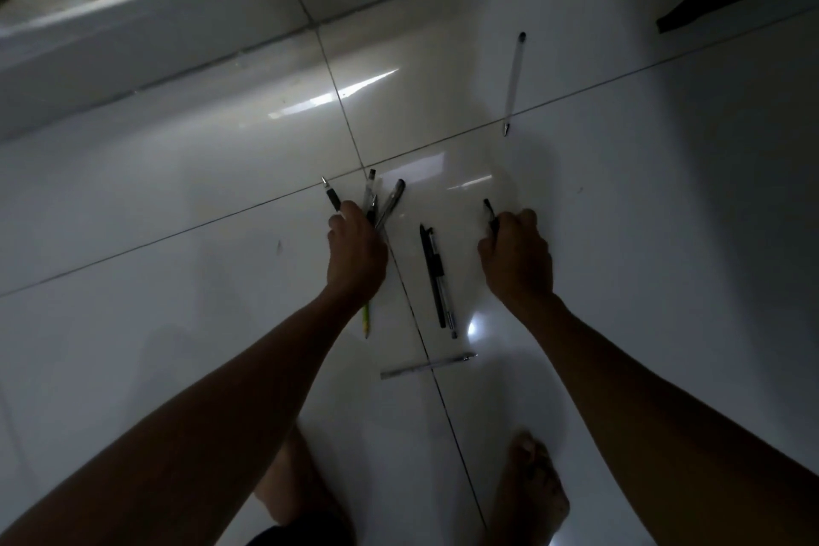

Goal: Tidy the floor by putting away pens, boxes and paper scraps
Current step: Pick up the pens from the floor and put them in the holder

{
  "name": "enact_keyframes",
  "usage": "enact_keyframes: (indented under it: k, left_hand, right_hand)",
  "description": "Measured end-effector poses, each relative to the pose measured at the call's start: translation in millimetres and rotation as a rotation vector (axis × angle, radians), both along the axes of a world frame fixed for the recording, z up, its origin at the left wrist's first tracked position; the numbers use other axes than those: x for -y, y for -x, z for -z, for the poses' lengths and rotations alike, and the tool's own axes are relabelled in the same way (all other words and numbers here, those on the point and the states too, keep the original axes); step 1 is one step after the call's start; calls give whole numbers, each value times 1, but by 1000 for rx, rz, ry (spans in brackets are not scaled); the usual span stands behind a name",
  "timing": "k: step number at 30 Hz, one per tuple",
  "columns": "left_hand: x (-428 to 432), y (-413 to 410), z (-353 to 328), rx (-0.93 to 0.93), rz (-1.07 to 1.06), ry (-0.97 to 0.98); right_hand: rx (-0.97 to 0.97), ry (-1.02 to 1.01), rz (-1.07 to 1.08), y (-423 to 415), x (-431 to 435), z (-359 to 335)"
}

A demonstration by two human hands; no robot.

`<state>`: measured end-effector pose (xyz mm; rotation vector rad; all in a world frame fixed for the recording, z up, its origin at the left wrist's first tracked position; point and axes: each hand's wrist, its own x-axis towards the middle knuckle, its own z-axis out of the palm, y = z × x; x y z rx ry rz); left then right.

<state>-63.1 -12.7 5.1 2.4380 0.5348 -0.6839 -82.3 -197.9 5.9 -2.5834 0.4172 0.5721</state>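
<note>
Gripping pens [371, 199], bare tiles [177, 173] leftward

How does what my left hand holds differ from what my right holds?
The left hand grips a bunch of pens, fanned out; the right hand grips one black pen. The bunch mixes clear and dark barrels; the black pen is all dark. Both hands curl round pens.

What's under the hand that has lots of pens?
Several pens fan out beyond the left hand, and a yellow-green pencil pokes out on the wrist side. The hand covers their middles, so I cannot count them exactly.
</note>
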Motion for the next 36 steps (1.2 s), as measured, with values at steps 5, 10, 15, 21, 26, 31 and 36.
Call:
enact_keyframes:
  k: [5,10,15,21,26,31,36]
  left_hand:
    - [4,0,0,-11,-20,10]
    - [-3,9,-1,33,0,108]
    - [-8,23,-8,10,9,140]
    - [-7,50,-13,18,143,65]
    - [-1,78,-7,-116,358,27]
    - [3,107,-7,-188,607,13]
    - [11,125,-4,-213,752,6]
  right_hand:
    - [10,-140,-38,3,-22,3]
    - [-81,-286,21,3,-36,5]
    - [-186,-225,-60,7,-44,3]
    - [-166,-218,-33,6,-38,2]
    - [-137,-131,-54,6,-27,0]
    - [3,-62,-10,6,-11,-2]
    - [107,13,212,-28,8,-11]
